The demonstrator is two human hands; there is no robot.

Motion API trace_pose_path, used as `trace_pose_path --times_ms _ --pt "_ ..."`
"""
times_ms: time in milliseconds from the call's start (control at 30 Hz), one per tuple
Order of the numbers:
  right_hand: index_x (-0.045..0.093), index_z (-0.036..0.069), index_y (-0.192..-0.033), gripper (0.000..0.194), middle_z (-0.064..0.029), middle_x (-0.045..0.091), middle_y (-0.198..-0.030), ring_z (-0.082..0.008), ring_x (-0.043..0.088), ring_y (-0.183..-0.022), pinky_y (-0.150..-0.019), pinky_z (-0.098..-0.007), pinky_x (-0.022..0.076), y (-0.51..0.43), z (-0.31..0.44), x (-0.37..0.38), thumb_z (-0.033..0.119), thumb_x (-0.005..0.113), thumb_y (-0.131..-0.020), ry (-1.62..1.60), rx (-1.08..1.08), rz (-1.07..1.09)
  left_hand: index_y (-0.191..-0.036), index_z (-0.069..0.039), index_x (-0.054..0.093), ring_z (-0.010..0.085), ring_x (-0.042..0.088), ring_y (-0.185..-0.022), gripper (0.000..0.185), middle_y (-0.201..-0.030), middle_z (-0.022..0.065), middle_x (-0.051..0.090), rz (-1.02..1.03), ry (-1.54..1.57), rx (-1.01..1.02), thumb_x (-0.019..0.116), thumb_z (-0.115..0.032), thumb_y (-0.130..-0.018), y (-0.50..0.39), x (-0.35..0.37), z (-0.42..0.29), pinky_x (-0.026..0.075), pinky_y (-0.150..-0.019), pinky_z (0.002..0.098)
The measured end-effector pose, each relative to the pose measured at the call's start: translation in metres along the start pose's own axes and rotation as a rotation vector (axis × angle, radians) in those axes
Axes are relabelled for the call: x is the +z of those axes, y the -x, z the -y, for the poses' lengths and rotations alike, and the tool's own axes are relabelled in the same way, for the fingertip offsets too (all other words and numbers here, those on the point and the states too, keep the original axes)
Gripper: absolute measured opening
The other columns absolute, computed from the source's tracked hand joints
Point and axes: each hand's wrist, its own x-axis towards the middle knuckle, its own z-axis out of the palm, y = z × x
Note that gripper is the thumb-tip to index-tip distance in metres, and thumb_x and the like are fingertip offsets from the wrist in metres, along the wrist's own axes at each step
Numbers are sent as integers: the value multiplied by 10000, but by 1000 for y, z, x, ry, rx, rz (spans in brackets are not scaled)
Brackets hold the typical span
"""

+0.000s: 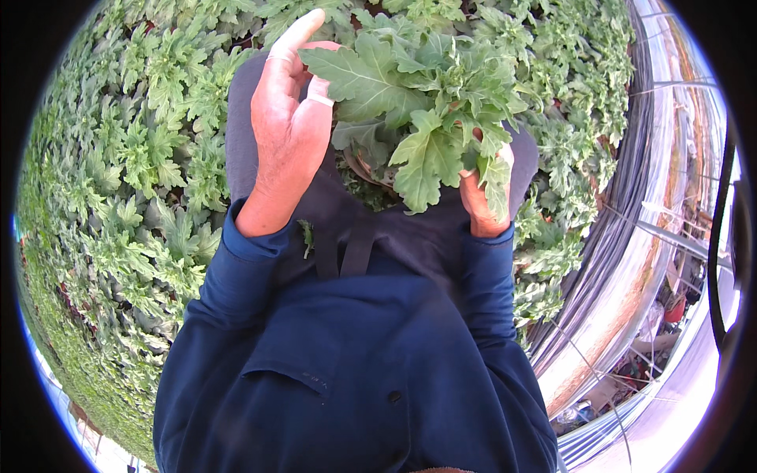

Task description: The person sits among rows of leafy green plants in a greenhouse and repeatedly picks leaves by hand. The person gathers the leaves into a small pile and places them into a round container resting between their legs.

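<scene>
A leafy green plant, apparently a chrysanthemum (437,106), stands between my hands in front of my knees. My right hand (482,192) is at its right side, with the fingers among the leaves. Foliage covers much of that hand, but it appears to grip the plant. My left hand (290,106) is raised on the left side, fingers apart and holding nothing. White bands wrap its index finger and thumb. A broad lobed leaf (378,83) reaches across to the left thumb; whether they touch is unclear.
Dense rows of similar plants (142,159) surround me on the left and ahead. My bent knees (242,130) flank the held plant. Along the right run dark sheeting (597,254), pale plastic film (627,260) and a thin metal bar (674,236). A red pot (674,310) lies beyond.
</scene>
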Motion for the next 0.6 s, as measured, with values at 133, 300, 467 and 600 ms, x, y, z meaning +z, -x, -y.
trace_pose_path --times_ms 133,300,467,600 --pt "559 -2 -1355 486 -48 634 -1225 -155 623 -1121 -973 -307 513 6 2 -4 151 748 -935 -332 82 0 -1435 3 524 176 636 -1041 480 -1160 133 698 38 -257 313 492 -286 -1053 1 0 -30 423 -1028 346" --pt "561 -2 -1378 400 -55 648 -1244 -113 623 -1044 -899 -281 522 7 22 -17 44 620 -985 356 -162 -54 -1317 -69 633 281 617 -973 637 -1001 77 665 315 -657 652 838 -144 -719 -3 23 -34 473 -925 416" --pt "574 -15 -1367 364 -166 681 -1225 -216 665 -1071 -927 -343 534 2 65 -21 78 589 -1015 179 -160 -506 -1341 -60 606 289 599 -967 621 -940 76 634 385 -737 523 790 -95 -748 0 31 -20 456 -922 441" --pt "663 9 -1220 290 -173 709 -1121 -274 689 -1011 -873 -386 552 4 105 -6 108 675 -949 472 -525 -88 -1347 -51 600 300 606 -974 610 -943 84 642 401 -736 467 769 -92 -762 0 34 -18 460 -922 442"
